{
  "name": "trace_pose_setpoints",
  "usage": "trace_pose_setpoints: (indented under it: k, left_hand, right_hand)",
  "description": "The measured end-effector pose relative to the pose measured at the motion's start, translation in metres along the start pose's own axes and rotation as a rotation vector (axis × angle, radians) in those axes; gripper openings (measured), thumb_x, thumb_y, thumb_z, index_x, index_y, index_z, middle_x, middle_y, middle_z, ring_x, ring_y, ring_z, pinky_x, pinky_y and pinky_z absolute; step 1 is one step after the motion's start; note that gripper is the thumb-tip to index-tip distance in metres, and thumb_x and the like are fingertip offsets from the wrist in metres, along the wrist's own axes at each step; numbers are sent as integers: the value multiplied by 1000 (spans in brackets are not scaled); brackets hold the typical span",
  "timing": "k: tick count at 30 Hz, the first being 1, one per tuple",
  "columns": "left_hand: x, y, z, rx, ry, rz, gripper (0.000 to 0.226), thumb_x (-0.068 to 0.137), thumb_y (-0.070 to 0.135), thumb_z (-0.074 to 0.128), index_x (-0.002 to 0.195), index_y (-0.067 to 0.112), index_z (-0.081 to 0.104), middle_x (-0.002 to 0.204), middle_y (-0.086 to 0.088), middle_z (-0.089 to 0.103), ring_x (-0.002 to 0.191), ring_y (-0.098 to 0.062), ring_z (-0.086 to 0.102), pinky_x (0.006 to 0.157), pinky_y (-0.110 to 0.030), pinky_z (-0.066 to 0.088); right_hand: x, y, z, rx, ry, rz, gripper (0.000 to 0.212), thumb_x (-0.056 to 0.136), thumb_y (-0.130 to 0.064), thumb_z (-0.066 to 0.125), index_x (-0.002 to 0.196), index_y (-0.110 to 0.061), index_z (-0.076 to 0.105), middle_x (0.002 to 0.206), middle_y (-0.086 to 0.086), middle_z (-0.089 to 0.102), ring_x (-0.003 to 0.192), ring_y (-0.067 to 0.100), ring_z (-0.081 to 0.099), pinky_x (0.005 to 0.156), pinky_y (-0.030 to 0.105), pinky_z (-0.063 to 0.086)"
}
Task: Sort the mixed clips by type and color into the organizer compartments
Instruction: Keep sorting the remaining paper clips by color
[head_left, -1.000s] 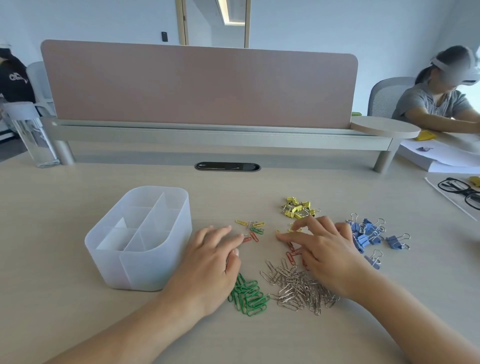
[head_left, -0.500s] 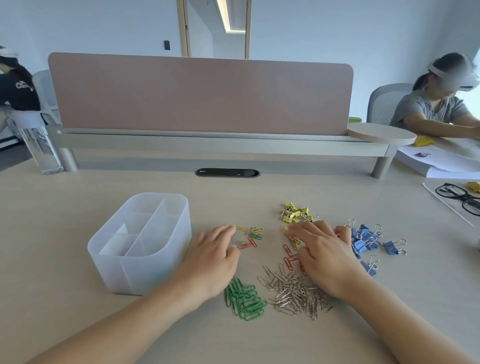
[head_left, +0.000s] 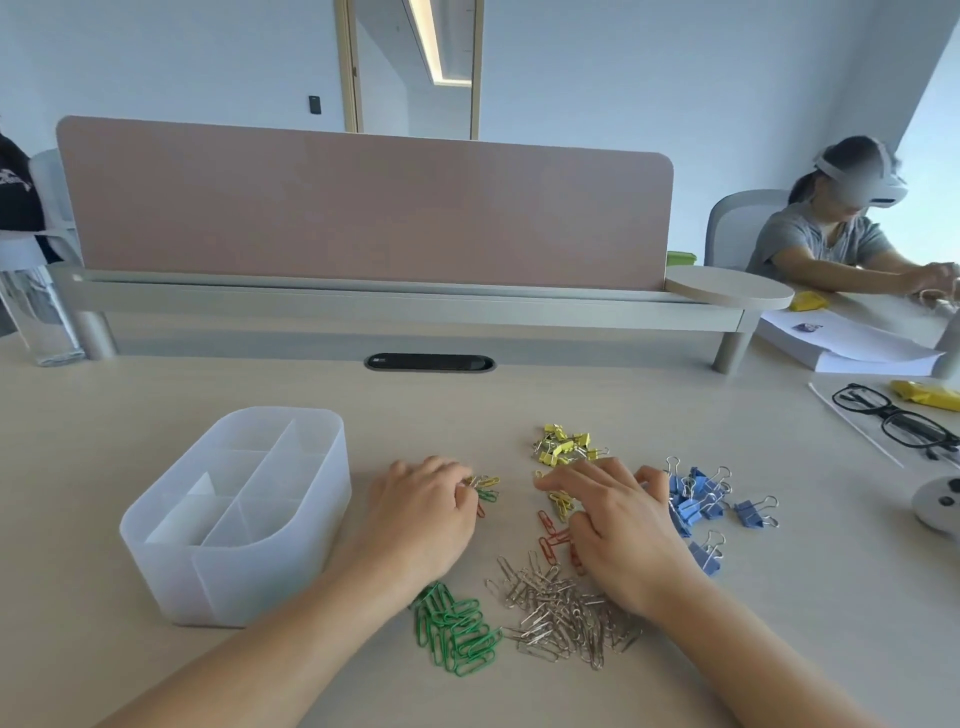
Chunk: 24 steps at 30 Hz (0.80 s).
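Matte beige surface (head_left: 208, 395) fronts a pink, round-cornered divider panel (head_left: 363, 208) and pale walls. Translucent oval plastic organizer (head_left: 171, 571) stands left of centre. Separate wire heaps at lower centre: green paper clips (head_left: 457, 629), silver paper clips (head_left: 566, 608). Blue binder clips (head_left: 696, 501) lie at right. Left hand (head_left: 421, 514) curls onto loose coloured clips (head_left: 487, 488); whether it grips them cannot be told. Right hand (head_left: 618, 525) lies flat, fingers extended over yellow paper clips (head_left: 561, 501).
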<state>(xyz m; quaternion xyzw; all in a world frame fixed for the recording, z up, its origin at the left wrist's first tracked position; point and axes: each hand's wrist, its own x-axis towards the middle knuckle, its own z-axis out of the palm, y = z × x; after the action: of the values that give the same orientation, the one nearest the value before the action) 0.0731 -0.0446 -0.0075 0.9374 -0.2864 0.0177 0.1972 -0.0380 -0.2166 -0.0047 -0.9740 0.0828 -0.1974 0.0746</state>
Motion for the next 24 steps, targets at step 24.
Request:
trace_pose_setpoints:
  k: [24]
  left_hand:
    - [-3,13,6,111,11,210,58,85,39,10,138,47,32,150,23,23,141,-12,9,114,-44,6]
  right_hand:
    - [2,1,3,17,-59,50,72,74,-47,2,127,-43,49,130,-30,42,125,-2,30,97,35,16]
